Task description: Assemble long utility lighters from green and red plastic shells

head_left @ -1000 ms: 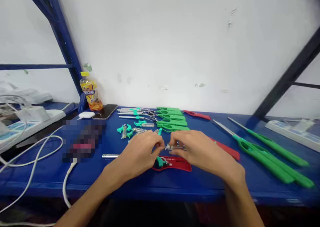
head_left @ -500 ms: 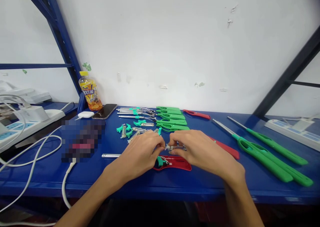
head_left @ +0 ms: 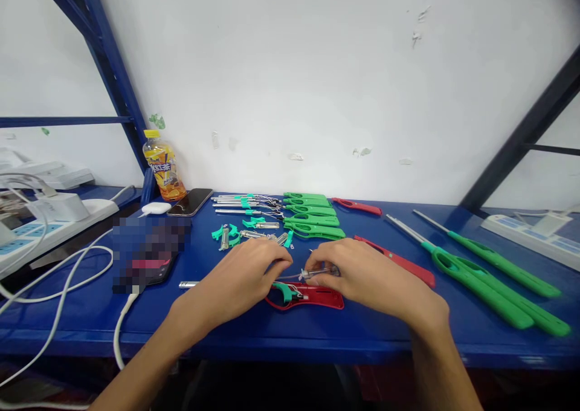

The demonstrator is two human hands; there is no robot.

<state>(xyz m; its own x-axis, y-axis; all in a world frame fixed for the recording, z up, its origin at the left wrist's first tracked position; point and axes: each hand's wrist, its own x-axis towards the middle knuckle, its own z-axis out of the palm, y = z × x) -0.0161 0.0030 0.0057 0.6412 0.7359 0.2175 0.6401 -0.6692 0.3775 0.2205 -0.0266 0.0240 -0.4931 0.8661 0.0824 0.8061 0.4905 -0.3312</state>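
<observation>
Your right hand pinches a clear cartridge below frame centre; your left hand curls narrowly, its hold unclear. The red casing lies between them, slightly lower.

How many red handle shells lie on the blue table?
3: a red shell near the wall, a second beyond the right hand, and a third nearest the table's front edge. More may be hidden.

Bright, even light on the white wall
We find the upper-right corner dark, a phone partly pixelated.
</observation>
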